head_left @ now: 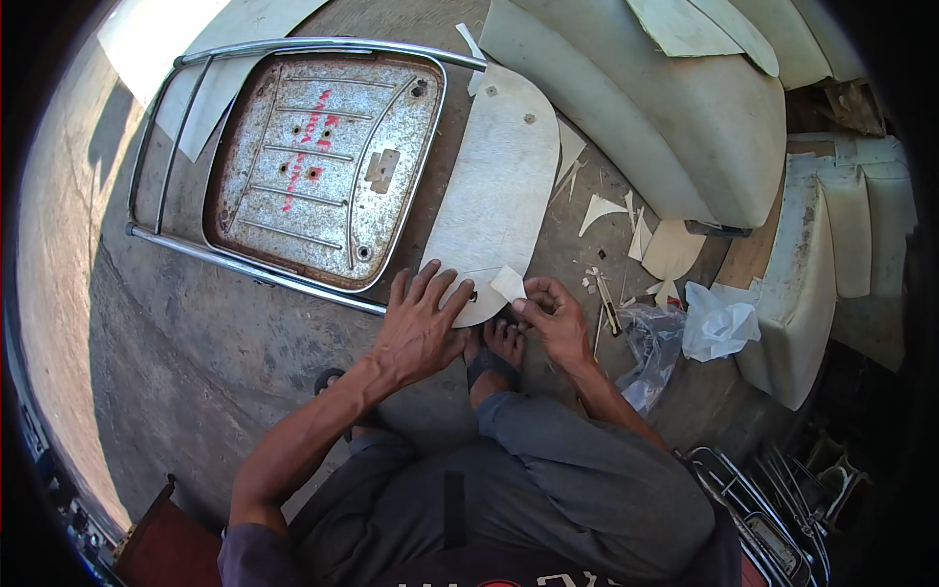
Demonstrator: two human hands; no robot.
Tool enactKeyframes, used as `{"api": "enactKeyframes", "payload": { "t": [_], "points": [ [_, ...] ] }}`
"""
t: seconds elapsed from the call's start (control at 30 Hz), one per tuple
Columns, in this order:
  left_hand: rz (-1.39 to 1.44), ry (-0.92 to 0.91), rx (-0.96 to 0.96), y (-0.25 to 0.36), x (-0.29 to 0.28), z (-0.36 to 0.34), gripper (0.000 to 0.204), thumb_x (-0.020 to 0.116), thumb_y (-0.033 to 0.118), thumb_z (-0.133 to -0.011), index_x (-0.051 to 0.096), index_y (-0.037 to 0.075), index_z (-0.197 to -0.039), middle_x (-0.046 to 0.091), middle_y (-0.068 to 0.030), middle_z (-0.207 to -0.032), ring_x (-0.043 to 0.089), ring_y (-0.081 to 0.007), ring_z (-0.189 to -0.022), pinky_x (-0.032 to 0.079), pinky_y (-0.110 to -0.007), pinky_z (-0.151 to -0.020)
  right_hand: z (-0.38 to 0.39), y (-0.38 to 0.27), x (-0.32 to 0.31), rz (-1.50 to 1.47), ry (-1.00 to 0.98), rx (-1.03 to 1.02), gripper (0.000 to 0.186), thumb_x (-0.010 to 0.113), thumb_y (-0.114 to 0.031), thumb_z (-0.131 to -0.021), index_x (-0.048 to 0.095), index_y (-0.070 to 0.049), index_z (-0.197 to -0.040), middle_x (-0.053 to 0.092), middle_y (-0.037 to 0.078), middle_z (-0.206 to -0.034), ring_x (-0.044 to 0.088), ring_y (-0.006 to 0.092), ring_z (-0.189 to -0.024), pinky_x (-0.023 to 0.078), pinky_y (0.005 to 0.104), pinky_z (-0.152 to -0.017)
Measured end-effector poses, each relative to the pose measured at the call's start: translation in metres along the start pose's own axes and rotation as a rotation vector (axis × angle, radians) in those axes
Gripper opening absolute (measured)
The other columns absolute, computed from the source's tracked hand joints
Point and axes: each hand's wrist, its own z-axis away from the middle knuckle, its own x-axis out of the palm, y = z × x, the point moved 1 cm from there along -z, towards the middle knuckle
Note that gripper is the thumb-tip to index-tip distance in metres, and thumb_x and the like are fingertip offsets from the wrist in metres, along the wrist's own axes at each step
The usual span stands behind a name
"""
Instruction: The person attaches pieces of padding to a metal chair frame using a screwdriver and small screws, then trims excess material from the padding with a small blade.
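A pale, flat board [494, 176] with rounded ends lies on the floor in front of me. It has small marks at its far end and a dark hole or mark near its near end. My left hand [425, 318] rests on the near-left edge of the board, fingers spread. At the near-right edge, my right hand [556, 318] pinches a small whitish scrap [509, 284] between thumb and fingers, above the board. Left of the board lies a metal chair frame [264, 264] with chromed tubes and a rusty seat pan [318, 161].
Cream padded seat pieces [675, 117] stand at the far right, with another upholstered piece [797, 284] nearer. Pale offcuts [599, 212], a yellow-and-black cutter [608, 303] and a plastic bag [719, 321] lie right of the board. Metal frames [758, 509] sit at lower right.
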Motion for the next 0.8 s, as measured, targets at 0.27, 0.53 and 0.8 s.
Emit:
{"api": "enactKeyframes", "payload": {
  "t": [0.27, 0.53, 0.8],
  "points": [
    [1.338, 0.009, -0.887, 0.044, 0.027, -0.023, 0.032, 0.068, 0.019, -0.097, 0.064, -0.001, -0.121, 0.072, -0.0136, -0.093, 0.066, -0.0168, -0.078, 0.052, -0.034, -0.07, 0.011, -0.013, -0.005, 0.041, -0.083, -0.033, 0.023, 0.07, -0.015, -0.1, 0.065, 0.0, -0.117, 0.073, 0.007, -0.103, 0.069, 0.0143, -0.089, 0.055, 0.0293, -0.079],
    [1.364, -0.063, -0.82, 0.052, 0.025, -0.022, 0.024, 0.066, 0.013, -0.096, 0.063, -0.002, -0.116, 0.07, -0.0106, -0.098, 0.067, -0.0144, -0.083, 0.053, -0.03, -0.07, -0.012, 0.047, -0.122, 1.032, 0.431, -0.341, 0.027, 0.068, -0.005, -0.089, 0.071, -0.005, -0.116, 0.067, 0.016, -0.1, 0.068, 0.0367, -0.095, 0.054, 0.0433, -0.085],
    [1.345, -0.149, -0.733, 0.056, 0.031, -0.027, 0.024, 0.065, 0.012, -0.1, 0.063, -0.003, -0.119, 0.072, -0.0105, -0.103, 0.068, -0.0139, -0.085, 0.055, -0.03, -0.073, 0.008, 0.021, -0.08, 0.531, 0.298, -0.096, 0.024, 0.076, -0.011, -0.089, 0.069, -0.001, -0.11, 0.073, 0.013, -0.096, 0.072, 0.0216, -0.086, 0.056, 0.0355, -0.078]
  ]
}}
